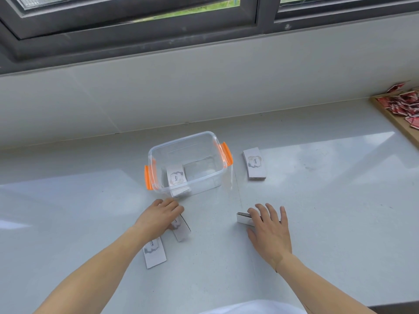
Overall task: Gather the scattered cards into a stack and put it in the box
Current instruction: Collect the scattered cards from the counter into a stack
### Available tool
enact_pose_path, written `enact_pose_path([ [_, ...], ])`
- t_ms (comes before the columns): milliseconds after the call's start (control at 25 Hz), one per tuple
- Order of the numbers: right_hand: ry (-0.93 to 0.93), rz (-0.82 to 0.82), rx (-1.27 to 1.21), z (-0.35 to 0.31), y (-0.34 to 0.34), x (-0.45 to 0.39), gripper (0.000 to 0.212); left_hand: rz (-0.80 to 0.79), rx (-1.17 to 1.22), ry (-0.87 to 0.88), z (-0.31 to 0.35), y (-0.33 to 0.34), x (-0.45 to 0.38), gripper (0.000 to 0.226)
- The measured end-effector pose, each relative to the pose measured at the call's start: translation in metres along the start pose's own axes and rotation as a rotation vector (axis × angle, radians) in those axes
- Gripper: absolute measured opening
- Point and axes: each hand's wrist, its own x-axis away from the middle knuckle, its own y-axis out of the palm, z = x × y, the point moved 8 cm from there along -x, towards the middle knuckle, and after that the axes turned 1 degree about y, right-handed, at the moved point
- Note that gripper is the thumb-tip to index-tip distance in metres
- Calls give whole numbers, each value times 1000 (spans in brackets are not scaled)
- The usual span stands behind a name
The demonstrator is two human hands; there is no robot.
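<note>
A clear plastic box [158, 152] with orange clips stands on the white counter, and a stack of white "love" cards [175, 177] lies inside it at the near left. Another stack of cards [255, 164] lies to the right of the box. My left hand [159, 215] rests palm down on a card [181, 231] in front of the box, and one more card [154, 252] shows beside my left forearm. My right hand [269, 227] lies flat with spread fingers over a small stack of cards [243, 218], whose left end sticks out.
A wooden board [399, 122] with several red packets [405, 105] sits at the far right edge. A tiled wall and a dark window frame [136, 32] rise behind the counter. The counter's front edge runs close to my body.
</note>
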Motion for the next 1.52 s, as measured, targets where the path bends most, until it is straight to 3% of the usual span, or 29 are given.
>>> enact_pose_path([
  [200, -7, -6, -21, 0, -3, 1, 49, 114, 252, -142, 12, -8, -12, 18],
  [320, -16, -15, -32, -2, -4, 3, 60, 151, 380, -255, 23, -11, -27, 40],
  [480, -7, -24, -28, -3, -7, 7, 76, 135, 451, -215, 58, -18, -55, 57],
  [840, 17, -45, -35, -2, -7, 6, 79, 11, 597, -22, 133, -26, -98, 50],
  [1040, 38, -34, -36, -1, -4, 6, 81, -38, 823, -48, 154, -29, -105, 46],
  [1240, 66, -37, -57, 1, -4, 1, 82, 27, 1090, -175, 158, -32, -104, 38],
  [1400, 28, -33, -52, 0, -6, 2, 70, 82, 1084, -179, 148, -25, -92, 55],
  [1520, 17, -11, -44, 0, -7, 4, 57, 105, 799, -166, 116, -12, -68, 62],
])
